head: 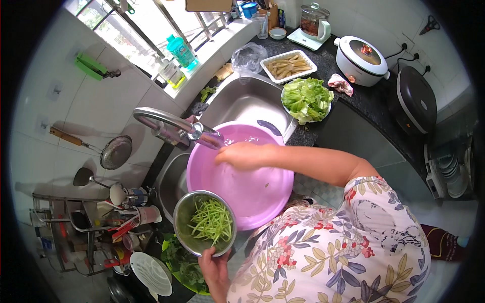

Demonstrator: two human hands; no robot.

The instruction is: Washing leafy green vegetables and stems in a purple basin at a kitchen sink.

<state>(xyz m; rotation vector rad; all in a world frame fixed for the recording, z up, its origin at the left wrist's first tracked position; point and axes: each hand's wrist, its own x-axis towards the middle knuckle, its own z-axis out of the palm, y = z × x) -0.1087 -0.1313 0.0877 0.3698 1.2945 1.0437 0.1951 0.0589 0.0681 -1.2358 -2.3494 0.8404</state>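
Note:
My left hand [215, 270] grips the rim of a stainless steel bowl [182, 223], tilted over the near edge of a pink plastic basin [242, 197]. Thin-cut green vegetable stems [213, 221] lie in the bowl. My right hand [242, 156] is over the basin, its blurred fingers just below the spout of a chrome faucet [206, 135]; whether they hold anything is hidden. The basin rests across a double stainless steel sink [242, 100]. Shiny water shows below the spout, and a small scrap sits on the basin's floor.
Beyond the sink stand a bowl of lettuce [307, 99], a white tray of pale finger-shaped food [288, 66], a glass kettle [315, 22] and an electric pot [362, 60]. Leafy greens [185, 265] and a white strainer basket [151, 273] lie near my left hand. A utensil rack [89, 231] borders the left.

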